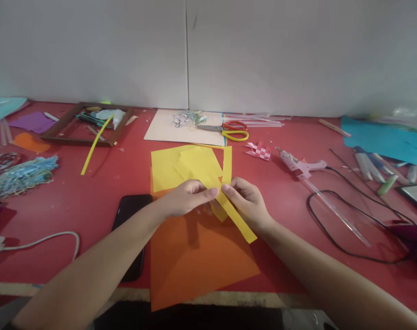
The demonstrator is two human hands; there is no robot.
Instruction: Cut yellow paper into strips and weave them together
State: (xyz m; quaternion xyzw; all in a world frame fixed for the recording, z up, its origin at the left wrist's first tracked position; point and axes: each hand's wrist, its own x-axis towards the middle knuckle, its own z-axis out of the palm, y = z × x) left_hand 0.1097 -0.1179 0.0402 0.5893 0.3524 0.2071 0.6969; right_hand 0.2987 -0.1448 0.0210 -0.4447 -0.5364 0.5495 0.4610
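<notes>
Main risk, as I judge it: the band slipping out of line. The long, narrow strip of yellow paper (241,224) slants down toward me, its near end free, while a short, upright yellow paper band (227,161) stands away from me beside my right thumb. One folded piece or two separate ones — I cannot tell. Uneven pressure from the thumbs could skew the angle where they meet; too hard a pinch could put a crease in the wrong place, and a sideways tug could tear so thin a band.

Second risk: the large, flat orange paper sheet (194,266) pokes past the near edge of the red-topped desk (287,211). A brush from my body could drag it, along with the loose yellow paper sheets (163,172) lying across its far end. My left forearm crosses above the black, slab-shaped phone (133,206) — a dropped elbow could nudge it.

Hands: both nearly closed, fingers curled. Left hand (191,198) has the slanting strip pinched under its thumb, fingers partly hidden beneath. Right hand (248,201) closes thumb against fingers at the foot of the upright band. The thumb tips sit near each other, above the papers.
</notes>
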